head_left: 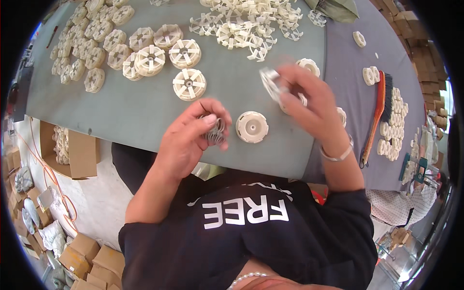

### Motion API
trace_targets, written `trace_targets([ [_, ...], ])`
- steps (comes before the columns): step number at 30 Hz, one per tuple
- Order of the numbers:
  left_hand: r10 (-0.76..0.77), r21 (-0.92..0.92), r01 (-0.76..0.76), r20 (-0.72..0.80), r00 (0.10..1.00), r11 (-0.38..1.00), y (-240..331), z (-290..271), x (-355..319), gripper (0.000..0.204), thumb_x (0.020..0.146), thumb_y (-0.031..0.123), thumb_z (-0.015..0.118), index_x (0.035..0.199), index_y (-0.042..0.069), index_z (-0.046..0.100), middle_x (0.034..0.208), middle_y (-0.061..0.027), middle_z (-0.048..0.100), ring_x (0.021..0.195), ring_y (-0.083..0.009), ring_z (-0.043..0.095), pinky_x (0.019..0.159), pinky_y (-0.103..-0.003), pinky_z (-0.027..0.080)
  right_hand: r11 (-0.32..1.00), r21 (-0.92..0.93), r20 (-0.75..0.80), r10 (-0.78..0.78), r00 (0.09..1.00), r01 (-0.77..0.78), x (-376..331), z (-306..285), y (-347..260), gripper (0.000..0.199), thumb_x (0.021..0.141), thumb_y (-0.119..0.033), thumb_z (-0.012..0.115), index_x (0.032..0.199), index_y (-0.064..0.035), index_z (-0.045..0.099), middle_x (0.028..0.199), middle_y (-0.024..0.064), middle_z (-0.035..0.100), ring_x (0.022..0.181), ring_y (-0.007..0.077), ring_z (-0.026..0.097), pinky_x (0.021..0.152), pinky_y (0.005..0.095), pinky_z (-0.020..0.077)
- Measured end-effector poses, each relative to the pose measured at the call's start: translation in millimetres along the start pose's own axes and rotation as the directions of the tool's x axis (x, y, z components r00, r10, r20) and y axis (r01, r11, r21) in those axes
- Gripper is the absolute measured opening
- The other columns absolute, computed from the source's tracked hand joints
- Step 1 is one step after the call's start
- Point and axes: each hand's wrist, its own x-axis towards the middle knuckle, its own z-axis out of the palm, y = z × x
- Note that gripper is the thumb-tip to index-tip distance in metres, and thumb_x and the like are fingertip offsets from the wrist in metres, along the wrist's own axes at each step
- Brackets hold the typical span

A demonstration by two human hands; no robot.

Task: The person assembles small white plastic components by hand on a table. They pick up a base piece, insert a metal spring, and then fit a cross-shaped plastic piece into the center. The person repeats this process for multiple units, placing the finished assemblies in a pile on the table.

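Note:
My left hand (186,133) is closed round a bunch of thin grey wire rings (212,131) near the table's front edge. In my right hand (311,99), a white plastic piece (271,83) is pinched between thumb and fingers; motion blurs its shape. A round cream plastic disc (252,127) with a central hub lies on the table between my hands. Other cream discs (307,66) are partly covered by my right hand and wrist. Left of them, a spoked wheel (189,84) lies just beyond my left hand.
Many assembled wheels (104,46) cover the table's far left. Loose white clip pieces (256,26) are heaped at the back. A red-handled brush (378,113) lies on the right beside rows of small cream rings (394,125). An open cardboard box (82,154) stands below the left edge.

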Motion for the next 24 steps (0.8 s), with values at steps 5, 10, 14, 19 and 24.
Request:
trace_targets([
  [5, -0.050, 0.115, 0.033, 0.147, 0.988, 0.993, -13.6, -7.5, 0.2, 0.024, 0.114, 0.025, 0.061, 0.128, 0.006, 0.066, 0.105, -0.0116, 0.073, 0.074, -0.0112, 0.063, 0.052, -0.023, 0.048, 0.729, 0.474, 0.109, 0.508, 0.854, -0.494, -91.7, -3.2, 20.0, 0.019, 0.098, -0.014, 0.075, 0.112, -0.0025, 0.070, 0.106, 0.0081, 0.071, 0.076, 0.0140, 0.059, 0.069, 0.0300, 0.0492],
  [10, 0.100, 0.295, -0.114, 0.065, 0.993, 0.949, -45.8, 21.9, -3.8, 0.027, 0.117, 0.028, 0.057, 0.129, 0.006, 0.067, 0.102, -0.0092, 0.074, 0.076, -0.0071, 0.062, 0.053, -0.023, 0.047, 0.920, -0.328, -0.353, 0.092, 0.931, -0.215, -103.5, 21.1, -5.5, 0.030, 0.093, -0.020, 0.085, 0.116, -0.0032, 0.075, 0.106, 0.0093, 0.075, 0.073, 0.0135, 0.059, 0.065, 0.0270, 0.0484],
  [14, 0.067, 0.384, -0.111, 0.125, 0.990, 0.917, -49.5, 34.7, -14.5, 0.030, 0.118, 0.025, 0.055, 0.140, 0.005, 0.057, 0.111, -0.0044, 0.068, 0.082, -0.0071, 0.060, 0.060, -0.022, 0.048, 0.997, -0.069, -0.208, -0.058, 0.977, 0.044, -82.7, 54.5, -25.8, 0.032, 0.085, -0.007, 0.089, 0.115, -0.0053, 0.079, 0.107, 0.0107, 0.076, 0.081, 0.0194, 0.069, 0.069, 0.0314, 0.0564],
  [19, 0.184, 0.296, -0.208, 0.108, 0.977, 0.932, -58.1, 33.7, -28.3, 0.034, 0.117, 0.024, 0.054, 0.145, 0.005, 0.052, 0.111, -0.0043, 0.064, 0.082, -0.0091, 0.060, 0.063, -0.026, 0.049, 0.993, -0.028, -0.174, -0.121, 0.977, 0.118, -66.6, 57.3, -17.6, 0.033, 0.080, 0.003, 0.088, 0.111, -0.0044, 0.078, 0.106, 0.0101, 0.076, 0.089, 0.0238, 0.076, 0.077, 0.0340, 0.0627],
  [24, -0.301, 0.033, 0.300, 0.163, 0.940, 0.953, -24.6, 7.8, -22.9, 0.031, 0.114, 0.023, 0.062, 0.136, 0.001, 0.062, 0.096, -0.0032, 0.066, 0.071, -0.0092, 0.060, 0.060, -0.025, 0.048, 0.804, -0.274, 0.009, -0.546, 0.837, 0.528, -56.1, 50.0, -14.7, 0.025, 0.080, -0.004, 0.083, 0.104, -0.0058, 0.078, 0.103, 0.0078, 0.074, 0.087, 0.0216, 0.075, 0.076, 0.0336, 0.0642],
])
